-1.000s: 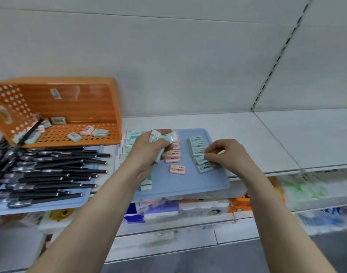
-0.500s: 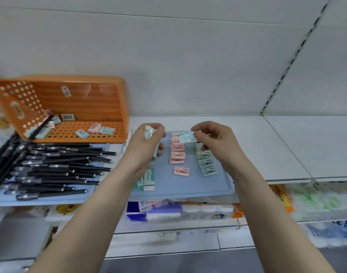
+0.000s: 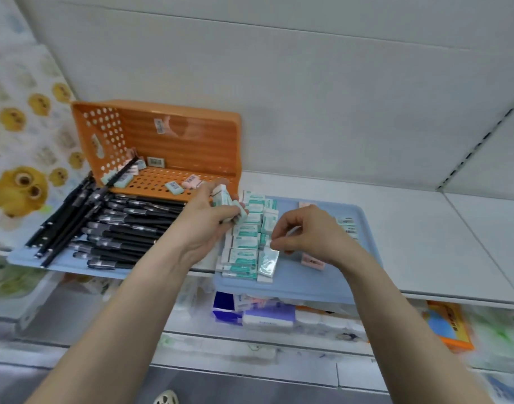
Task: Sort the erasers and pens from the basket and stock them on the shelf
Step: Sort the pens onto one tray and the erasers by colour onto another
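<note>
Since half a second ago, my right hand [image 3: 305, 234] has dropped from mid-air, where it pinched a green eraser, down to the green eraser rows [image 3: 247, 243] on the blue tray [image 3: 363, 228]. Its fingers [image 3: 276, 243] are now pinched together at the right edge of those rows; whether an eraser is between them I cannot tell. My left hand [image 3: 209, 223] hovers over the tray's back left corner, fingers clenched around a small bundle of green erasers [image 3: 226, 205]. A pink eraser [image 3: 312, 262] lies on the tray, partly under my right wrist. Left of the tray, black pens [image 3: 118, 228] lie in rows on a second tray. Behind them, the orange basket [image 3: 174, 135] holds a few loose erasers and one pen, so I judge the sorting unfinished.
</note>
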`<state>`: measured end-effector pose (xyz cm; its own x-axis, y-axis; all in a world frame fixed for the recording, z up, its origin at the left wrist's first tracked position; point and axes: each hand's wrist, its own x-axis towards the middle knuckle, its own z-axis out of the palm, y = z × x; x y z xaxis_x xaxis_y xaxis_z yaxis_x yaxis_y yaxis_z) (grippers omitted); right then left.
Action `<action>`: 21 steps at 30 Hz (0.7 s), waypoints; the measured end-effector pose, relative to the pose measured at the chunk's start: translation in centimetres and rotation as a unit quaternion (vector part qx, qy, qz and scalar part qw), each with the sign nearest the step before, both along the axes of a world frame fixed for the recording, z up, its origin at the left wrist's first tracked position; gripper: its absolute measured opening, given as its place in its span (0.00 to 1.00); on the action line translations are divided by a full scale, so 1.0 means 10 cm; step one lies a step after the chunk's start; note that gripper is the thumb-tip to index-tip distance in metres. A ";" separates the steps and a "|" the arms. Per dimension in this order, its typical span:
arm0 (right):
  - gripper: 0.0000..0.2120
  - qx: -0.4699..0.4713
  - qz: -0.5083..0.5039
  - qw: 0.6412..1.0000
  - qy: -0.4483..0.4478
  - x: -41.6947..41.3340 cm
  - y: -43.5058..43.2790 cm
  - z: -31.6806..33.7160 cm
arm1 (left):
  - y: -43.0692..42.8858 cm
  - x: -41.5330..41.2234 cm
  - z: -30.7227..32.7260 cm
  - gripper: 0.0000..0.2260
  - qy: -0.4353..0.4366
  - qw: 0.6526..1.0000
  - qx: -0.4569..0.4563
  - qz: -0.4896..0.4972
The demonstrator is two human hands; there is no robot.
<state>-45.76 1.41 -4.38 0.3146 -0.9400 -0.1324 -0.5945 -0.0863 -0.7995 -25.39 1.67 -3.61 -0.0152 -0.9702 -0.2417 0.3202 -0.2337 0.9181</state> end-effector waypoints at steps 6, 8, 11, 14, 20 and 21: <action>0.06 -0.053 -0.002 0.995 0.082 0.15 0.05 -0.10 | -0.03 -0.02 -0.01 0.22 0.043 0.999 0.000 -0.020; 0.04 -0.081 -0.053 0.994 0.040 0.17 0.06 -0.06 | -0.04 -0.05 -0.01 0.21 0.053 0.998 -0.001 -0.023; 0.03 -0.031 -0.125 0.979 -0.158 0.21 0.07 0.08 | -0.04 -0.13 0.01 0.20 0.046 0.998 -0.017 -0.040; 0.10 0.012 -0.106 0.969 -0.221 0.20 0.06 0.12 | -0.05 -0.23 0.03 0.21 0.019 0.998 -0.026 -0.057; 0.08 -0.045 -0.192 0.964 -0.176 -0.31 0.00 0.07 | -0.08 -0.28 0.04 0.22 0.007 0.999 -0.026 -0.035; 0.09 -0.033 -0.189 0.964 -0.183 -0.39 0.02 0.05 | -0.08 -0.30 0.04 0.21 0.017 0.999 -0.018 -0.039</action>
